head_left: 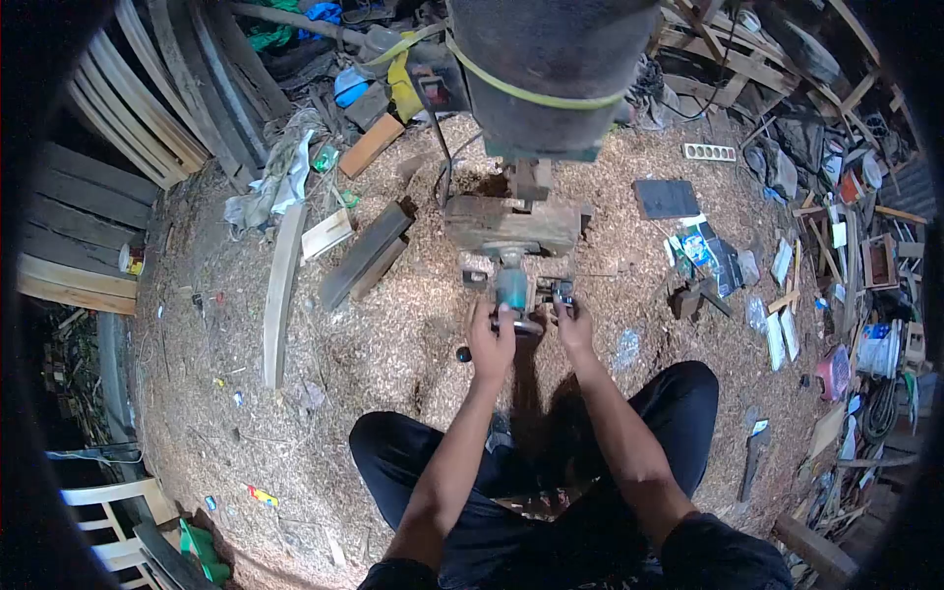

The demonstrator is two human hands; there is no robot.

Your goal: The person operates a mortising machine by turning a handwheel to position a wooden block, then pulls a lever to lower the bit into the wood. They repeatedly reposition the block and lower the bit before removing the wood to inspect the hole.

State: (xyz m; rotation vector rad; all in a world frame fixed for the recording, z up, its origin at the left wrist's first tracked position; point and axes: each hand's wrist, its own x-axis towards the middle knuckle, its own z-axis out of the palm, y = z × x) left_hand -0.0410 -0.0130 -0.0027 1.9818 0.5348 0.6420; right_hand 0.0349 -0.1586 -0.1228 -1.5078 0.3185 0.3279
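In the middle of the view stands a machine with a teal cylindrical body (510,288) and a dark disc or wheel (518,325) at its near end. My left hand (491,339) is closed round the left side of this near end. To the right, my right hand (574,328) has its fingers on a small dark metal part (561,292) beside the teal body. A black round knob (464,354) sits just left of and below my left hand. Behind the teal body lies a thick wooden block (513,224).
A large dark bin-like housing (551,79) with a yellow-green strap rises beyond the block. Wooden pieces (366,256) and a long plank (283,295) lie left on the shavings-covered floor. Right are a dark flat panel (666,199) and a pink basin (834,374).
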